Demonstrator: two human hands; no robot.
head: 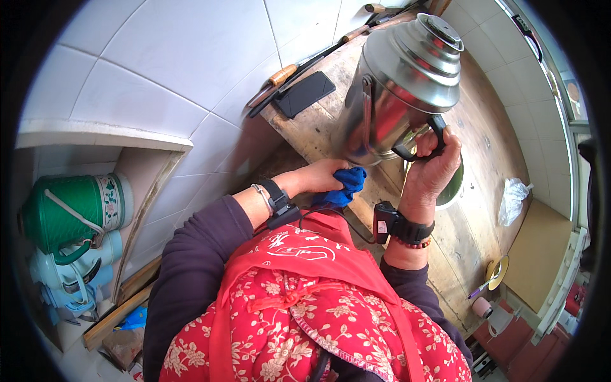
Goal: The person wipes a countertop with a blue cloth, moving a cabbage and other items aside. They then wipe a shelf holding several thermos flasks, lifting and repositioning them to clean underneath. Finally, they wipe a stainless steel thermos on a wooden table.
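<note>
My right hand (441, 155) grips the black side handle (435, 128) of a large stainless steel thermos flask (389, 90). The flask has a stepped metal lid (435, 28) and a metal carrying bail (366, 112). Whether its base rests on the wooden table (470, 238) I cannot tell. Close to the foot of the flask, my left hand (324, 175) holds a crumpled blue cloth (351, 184). Partly hidden behind my right hand and wrist is a round bowl with a green inside (451, 188).
A black smartphone (308, 93) lies by wooden-handled tools (282, 75) along the tiled wall. A plastic bag (514, 200), a yellow round object (497, 272) and a pink roll (482, 307) are at right. In the left alcove lie a green thermos flask (71, 210) and a pale blue one (71, 265).
</note>
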